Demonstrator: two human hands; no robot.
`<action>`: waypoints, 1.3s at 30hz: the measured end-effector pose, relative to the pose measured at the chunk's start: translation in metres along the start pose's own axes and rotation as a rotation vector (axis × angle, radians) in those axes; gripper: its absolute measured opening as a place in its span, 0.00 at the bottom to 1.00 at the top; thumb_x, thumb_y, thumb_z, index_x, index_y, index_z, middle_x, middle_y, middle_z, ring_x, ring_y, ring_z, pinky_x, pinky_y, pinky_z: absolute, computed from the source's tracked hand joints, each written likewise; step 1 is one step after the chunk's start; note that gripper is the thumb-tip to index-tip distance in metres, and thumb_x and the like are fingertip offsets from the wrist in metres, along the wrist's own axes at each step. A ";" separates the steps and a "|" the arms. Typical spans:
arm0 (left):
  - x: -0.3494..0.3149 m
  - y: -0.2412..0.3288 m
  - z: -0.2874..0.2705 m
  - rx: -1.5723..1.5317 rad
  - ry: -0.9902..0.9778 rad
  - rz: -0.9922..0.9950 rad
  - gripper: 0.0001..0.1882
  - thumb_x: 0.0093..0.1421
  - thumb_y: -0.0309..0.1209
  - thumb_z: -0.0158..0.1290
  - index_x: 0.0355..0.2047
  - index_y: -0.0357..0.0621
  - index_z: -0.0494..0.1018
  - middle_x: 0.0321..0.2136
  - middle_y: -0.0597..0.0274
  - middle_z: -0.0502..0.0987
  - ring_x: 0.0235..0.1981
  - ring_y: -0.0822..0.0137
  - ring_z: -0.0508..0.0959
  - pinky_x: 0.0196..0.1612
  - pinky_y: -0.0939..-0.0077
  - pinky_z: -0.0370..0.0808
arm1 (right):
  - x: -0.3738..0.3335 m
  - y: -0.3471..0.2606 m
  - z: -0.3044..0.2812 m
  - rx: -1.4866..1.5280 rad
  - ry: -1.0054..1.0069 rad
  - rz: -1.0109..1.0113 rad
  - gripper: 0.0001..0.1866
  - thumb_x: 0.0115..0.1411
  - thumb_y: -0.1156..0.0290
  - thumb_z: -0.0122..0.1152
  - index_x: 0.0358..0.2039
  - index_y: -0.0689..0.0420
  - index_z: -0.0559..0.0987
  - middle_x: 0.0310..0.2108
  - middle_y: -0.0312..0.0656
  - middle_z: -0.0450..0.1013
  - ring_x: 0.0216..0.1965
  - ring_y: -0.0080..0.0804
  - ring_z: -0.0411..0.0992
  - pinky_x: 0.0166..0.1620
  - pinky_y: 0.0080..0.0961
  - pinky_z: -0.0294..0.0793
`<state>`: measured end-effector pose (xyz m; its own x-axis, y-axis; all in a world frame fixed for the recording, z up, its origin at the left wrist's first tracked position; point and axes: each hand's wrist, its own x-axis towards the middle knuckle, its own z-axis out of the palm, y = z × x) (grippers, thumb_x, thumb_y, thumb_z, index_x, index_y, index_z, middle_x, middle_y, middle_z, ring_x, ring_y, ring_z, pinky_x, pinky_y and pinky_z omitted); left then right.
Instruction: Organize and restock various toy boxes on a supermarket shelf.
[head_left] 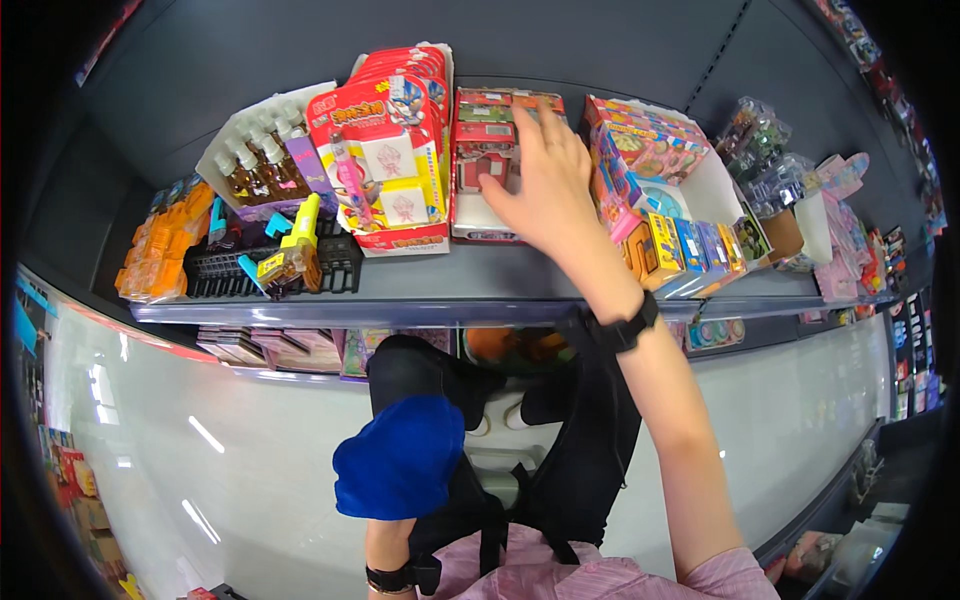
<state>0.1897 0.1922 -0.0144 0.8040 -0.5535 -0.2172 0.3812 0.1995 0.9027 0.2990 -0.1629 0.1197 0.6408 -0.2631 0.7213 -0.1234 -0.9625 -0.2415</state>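
Observation:
My right hand (545, 180) reaches up onto a grey shop shelf (440, 285), fingers spread on a red and white carton of boxed toys (483, 165). A black band sits on that wrist. Down near my chest, my left hand (392, 540) grips a bunched blue cloth (400, 455); the cloth hides the fingers. A dark band is on that wrist too. A black strapped bag (580, 430) hangs in front of me.
Left of the carton stand red carded toy packs (392, 150), a box of small bottles (262, 160), a black wire tray (250, 265) and orange packs (160, 245). To the right are colourful small boxes (680, 215). A lower shelf and white floor lie below.

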 end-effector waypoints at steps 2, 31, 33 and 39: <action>-0.003 -0.001 -0.002 -0.280 0.038 -0.044 0.28 0.70 0.35 0.45 0.66 0.39 0.54 0.64 0.52 0.63 0.63 0.56 0.65 0.65 0.60 0.63 | 0.022 0.010 0.020 -0.100 -0.114 0.057 0.46 0.50 0.56 0.67 0.66 0.58 0.60 0.67 0.59 0.54 0.68 0.55 0.51 0.66 0.58 0.47; -0.011 0.008 -0.003 -0.415 0.032 -0.072 0.30 0.72 0.46 0.39 0.66 0.39 0.55 0.64 0.51 0.63 0.64 0.54 0.64 0.66 0.57 0.61 | 0.005 0.027 0.037 -0.012 -0.190 -0.127 0.44 0.40 0.64 0.72 0.59 0.63 0.65 0.54 0.55 0.68 0.59 0.49 0.65 0.66 0.51 0.56; -0.010 0.006 -0.006 -0.355 0.022 -0.054 0.31 0.72 0.48 0.37 0.67 0.41 0.55 0.64 0.52 0.62 0.64 0.53 0.63 0.66 0.55 0.61 | 0.005 0.026 0.039 0.059 -0.172 -0.130 0.43 0.40 0.66 0.72 0.58 0.64 0.65 0.53 0.56 0.68 0.58 0.51 0.65 0.65 0.49 0.58; -0.009 0.005 -0.011 -0.387 0.051 -0.039 0.31 0.72 0.49 0.36 0.67 0.41 0.55 0.65 0.51 0.62 0.65 0.53 0.63 0.67 0.55 0.61 | 0.005 0.024 0.031 0.134 -0.199 -0.102 0.40 0.41 0.70 0.70 0.56 0.65 0.65 0.51 0.57 0.68 0.56 0.55 0.66 0.59 0.43 0.67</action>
<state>0.1888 0.2072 -0.0120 0.8032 -0.5281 -0.2755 0.5481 0.4743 0.6889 0.3223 -0.1852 0.0975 0.7831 -0.1341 0.6073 0.0427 -0.9626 -0.2676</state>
